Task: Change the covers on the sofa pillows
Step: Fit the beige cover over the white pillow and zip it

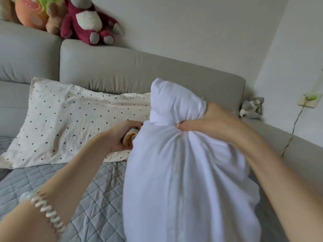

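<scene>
Plainly the grey sofa (139, 70) serves as the workbench, its seat spread with a quilted grey throw (90, 194) that gives a soft, flat place to lay things out; across the back of that seat lies the dotted cover (70, 119), cream with small dark spots, flat and limp, its right end reaching behind the pillow, probably so that its opening is close to hand; in front of it the white pillow (183, 172) stands on end, bare of any patterned cover, its upper part squeezed into a narrow neck; that squeeze looks meant to shrink one end so it will slide into a cover's mouth; the right hand (206, 119) does the squeezing, fingers curled tightly round the gathered fabric with a knob of filling bulging above the fist; the left hand (124, 137), lower and to the left, is closed round a bunched edge of cream cloth beside the pillow, seemingly the cover's opening, though blur hides the detail; a pale coiled band (50, 215) sits on the left wrist; plush toys (83, 21) perch along the backrest, well apart from the work.
</scene>
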Available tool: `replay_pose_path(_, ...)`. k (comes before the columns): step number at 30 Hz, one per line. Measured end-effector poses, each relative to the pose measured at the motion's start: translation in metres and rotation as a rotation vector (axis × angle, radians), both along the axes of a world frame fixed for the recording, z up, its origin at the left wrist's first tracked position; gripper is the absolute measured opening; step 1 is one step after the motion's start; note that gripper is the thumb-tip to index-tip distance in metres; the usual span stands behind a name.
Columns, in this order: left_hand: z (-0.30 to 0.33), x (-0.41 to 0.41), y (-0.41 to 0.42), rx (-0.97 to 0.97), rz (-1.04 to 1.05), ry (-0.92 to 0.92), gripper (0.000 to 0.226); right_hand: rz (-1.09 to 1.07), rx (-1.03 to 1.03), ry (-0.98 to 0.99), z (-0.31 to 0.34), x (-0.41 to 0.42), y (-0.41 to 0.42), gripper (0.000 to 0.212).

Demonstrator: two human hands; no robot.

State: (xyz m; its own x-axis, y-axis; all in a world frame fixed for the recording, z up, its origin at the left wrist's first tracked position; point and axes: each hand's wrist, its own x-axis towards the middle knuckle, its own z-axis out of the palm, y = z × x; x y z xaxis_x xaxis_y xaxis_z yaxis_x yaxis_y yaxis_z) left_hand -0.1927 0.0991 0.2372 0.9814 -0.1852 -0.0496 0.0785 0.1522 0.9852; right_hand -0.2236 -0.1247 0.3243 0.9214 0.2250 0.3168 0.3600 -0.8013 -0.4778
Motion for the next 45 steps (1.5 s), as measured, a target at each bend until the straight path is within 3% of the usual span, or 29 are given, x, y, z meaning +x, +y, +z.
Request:
replay_pose_path(2, -0.014, -0.006, 0.015, -0.12, 0.093, 0.046, 0.013, 0.013, 0.024, 0.012, -0.026, 0.012, 0.012, 0.051)
replay_pose_path(4, -0.033, -0.02, 0.034, -0.249, 0.169, 0.051, 0.044, -0.019, 0.064, 0.019, -0.051, 0.025, 0.026, 0.041)
replay_pose_path(6, -0.05, -0.04, 0.044, -0.168, 0.236, 0.019, 0.088, -0.083, 0.109, 0.005, -0.07, 0.037, 0.039, 0.047)
replay_pose_path(8, -0.059, -0.064, 0.032, -0.009, 0.215, -0.023, 0.112, -0.12, 0.05, -0.151, -0.086, 0.055, 0.05, 0.06)
replay_pose_path(10, -0.067, -0.081, 0.011, 0.023, 0.191, -0.091, 0.106, -0.063, -0.058, -0.243, -0.093, 0.067, 0.058, 0.07)
replay_pose_path(14, -0.074, -0.088, -0.012, -0.029, 0.303, -0.204, 0.07, 0.159, 0.285, 0.281, -0.09, 0.064, 0.057, 0.078)
replay_pose_path(15, -0.07, -0.088, -0.013, -0.043, 0.344, -0.215, 0.069, 0.139, 0.307, 0.312, -0.088, 0.063, 0.058, 0.084)
replay_pose_path(18, -0.048, -0.09, -0.01, -0.009, 0.401, -0.248, 0.073, 0.028, 0.23, 0.233, -0.073, 0.06, 0.067, 0.096)
replay_pose_path(21, -0.005, -0.095, 0.0, 0.068, 0.406, -0.319, 0.064, -0.055, 0.144, 0.032, -0.036, 0.042, 0.067, 0.068)
replay_pose_path(23, 0.031, -0.092, 0.008, 0.146, 0.395, -0.353, 0.051, -0.09, 0.126, -0.01, -0.011, 0.034, 0.057, 0.066)
replay_pose_path(26, 0.063, -0.096, 0.016, 0.305, 0.244, -0.397, 0.074, -0.161, 0.147, 0.067, 0.0, 0.039, 0.039, 0.082)
replay_pose_path(28, 0.067, -0.103, 0.002, 0.309, 0.146, -0.338, 0.086, -0.245, 0.179, 0.155, -0.014, 0.041, 0.023, 0.088)
replay_pose_path(30, 0.058, -0.107, -0.014, 0.316, 0.061, -0.245, 0.083, -0.303, 0.168, 0.213, -0.039, 0.049, 0.01, 0.074)
replay_pose_path(32, 0.045, -0.096, -0.031, 0.511, 0.069, -0.222, 0.085, -0.348, 0.162, 0.249, -0.056, 0.061, 0.005, 0.061)
replay_pose_path(33, 0.039, -0.087, -0.04, 0.612, 0.087, -0.219, 0.091, -0.388, 0.182, 0.297, -0.059, 0.066, 0.002, 0.065)
replay_pose_path(35, 0.022, -0.068, -0.065, 0.665, 0.099, -0.266, 0.095, -0.372, 0.235, 0.3, -0.058, 0.075, -0.011, 0.087)
replay_pose_path(37, -0.002, -0.05, -0.096, 0.644, 0.118, -0.344, 0.094, -0.271, 0.231, 0.083, -0.054, 0.078, -0.031, 0.098)
replay_pose_path(40, -0.029, -0.024, -0.142, 0.601, 0.061, -0.406, 0.096, -0.019, 0.08, -0.21, -0.054, 0.074, -0.042, 0.075)
replay_pose_path(42, -0.028, -0.012, -0.159, 0.577, -0.018, -0.36, 0.102, 0.012, -0.066, -0.167, -0.067, 0.08, -0.044, 0.057)
replay_pose_path(43, -0.027, -0.006, -0.16, 0.578, -0.066, -0.334, 0.098, -0.024, -0.11, -0.115, -0.074, 0.083, -0.049, 0.053)
replay_pose_path(45, -0.027, 0.0, -0.148, 0.599, -0.202, -0.262, 0.059, -0.012, -0.156, -0.104, -0.092, 0.09, -0.07, 0.052)
